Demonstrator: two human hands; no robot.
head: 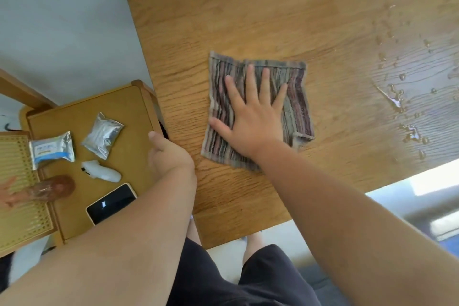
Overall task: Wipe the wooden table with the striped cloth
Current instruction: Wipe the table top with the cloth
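Though unclasped, striped cloth [258,109] under right grip [253,119]

Soft daylight, mild blur, warped edges

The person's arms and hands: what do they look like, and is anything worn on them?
Both forearms are bare, with no sleeves in view. The left hand and right hand show no gloves, rings, watch or bracelet. Nails look short and unpainted. Lower down, dark shorts are worn.

Head-mounted view, steeply downward, close.
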